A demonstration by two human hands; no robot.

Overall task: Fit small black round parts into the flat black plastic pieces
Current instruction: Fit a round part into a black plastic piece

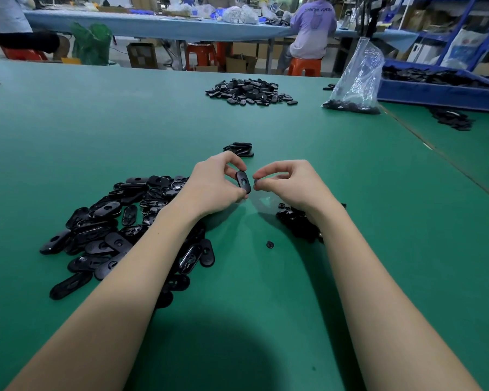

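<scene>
**One oval piece in hand, one round part pinched beside it**

Two bare hands meet above the green table (350,249). The left hand (218,182) holds one flat black plastic piece (243,182) upright on its long axis, thumb and fingers curled round its ends, its face with a round hole turned toward the right hand. The right hand (285,183) has thumb and forefinger closed to a narrow pinch on one small dark round part (257,182), just beside the held piece and apart from it by a thin gap.

Under the left forearm lies one large heap of flat pieces (105,235), too many and too overlapped to count. Under the right wrist sits one smaller pile of round parts (297,221), likewise uncountable. One stray round part (270,244) lies alone on the table between the forearms.

Just beyond the hands rests one small stack of pieces (239,149). Farther off is one broad mound (250,91), one clear plastic bag (356,80) with dark parts at its bottom, and one blue crate (435,93). Two people sit at the far table, on orange stools.
</scene>
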